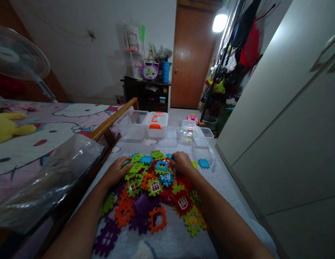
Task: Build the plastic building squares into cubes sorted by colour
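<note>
A pile of plastic interlocking building blocks, with toothed edges, is spread on the cloth in front of me. My left hand [117,172] rests against the pile's left edge, thumb and fingers apart, beside a light green block [136,167]. At the pile's upper right, my right hand [183,163] has its fingers curled down among the pieces; what they hold is hidden. Near its fingertips are a blue block [161,165] and a blue block with a white window [166,178]. Closer to me lie an orange frame block [157,219] and a purple block [107,237].
Behind the pile stand an open clear bin [131,124], a lidded box with orange latches [156,126] and several small clear containers [204,136]. A loose blue block [204,163] lies right. A wooden rail [113,120] and plastic bag [56,176] are left; a cabinet [278,144] borders the right.
</note>
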Available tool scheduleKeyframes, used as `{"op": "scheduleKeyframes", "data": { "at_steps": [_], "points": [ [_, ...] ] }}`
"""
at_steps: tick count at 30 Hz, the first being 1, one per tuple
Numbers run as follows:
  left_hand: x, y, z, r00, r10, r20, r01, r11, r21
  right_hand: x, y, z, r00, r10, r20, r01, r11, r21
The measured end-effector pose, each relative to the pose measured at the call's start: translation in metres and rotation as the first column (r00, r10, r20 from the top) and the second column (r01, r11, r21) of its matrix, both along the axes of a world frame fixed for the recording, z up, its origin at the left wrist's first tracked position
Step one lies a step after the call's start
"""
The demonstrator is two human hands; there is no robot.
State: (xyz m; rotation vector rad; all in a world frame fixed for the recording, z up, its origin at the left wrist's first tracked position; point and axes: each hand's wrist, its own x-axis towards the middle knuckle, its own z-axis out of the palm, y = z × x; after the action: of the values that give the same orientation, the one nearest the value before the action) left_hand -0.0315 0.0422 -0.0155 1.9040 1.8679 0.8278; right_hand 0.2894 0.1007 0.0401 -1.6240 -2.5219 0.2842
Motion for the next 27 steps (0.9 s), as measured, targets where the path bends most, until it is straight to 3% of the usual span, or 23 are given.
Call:
{"op": "scheduleKeyframes", "data": {
  "at_steps": [3,7,13,18,24,27],
  "points": [
    [0.0,0.001,0.0,1.0,-0.006,-0.004,0.006,1.0,-0.003,0.011,0.005,0.001,0.987,-0.09,-0.133,0.093,0.995,0.02],
    [0.0,0.001,0.0,1.0,-0.013,-0.016,0.013,1.0,0.007,0.043,0.014,0.004,0.909,-0.241,-0.341,0.249,0.968,-0.02],
    [0.0,0.001,0.0,0.999,-0.008,-0.042,0.008,1.0,-0.007,0.109,0.018,-0.002,0.819,-0.339,-0.463,0.342,0.936,-0.081],
    [-0.002,0.002,-0.002,0.999,-0.021,-0.05,0.02,1.0,-0.013,0.144,0.016,-0.016,0.798,-0.434,-0.417,0.421,0.898,-0.128],
    [-0.004,0.003,-0.003,0.998,-0.018,-0.059,0.018,1.0,0.003,0.149,0.01,-0.034,0.841,-0.489,-0.231,0.508,0.861,0.027],
    [-0.004,0.002,-0.004,0.999,-0.02,-0.05,0.02,1.0,0.005,0.147,0.003,-0.035,0.845,-0.5,-0.19,0.515,0.857,0.035]
  ]
}}
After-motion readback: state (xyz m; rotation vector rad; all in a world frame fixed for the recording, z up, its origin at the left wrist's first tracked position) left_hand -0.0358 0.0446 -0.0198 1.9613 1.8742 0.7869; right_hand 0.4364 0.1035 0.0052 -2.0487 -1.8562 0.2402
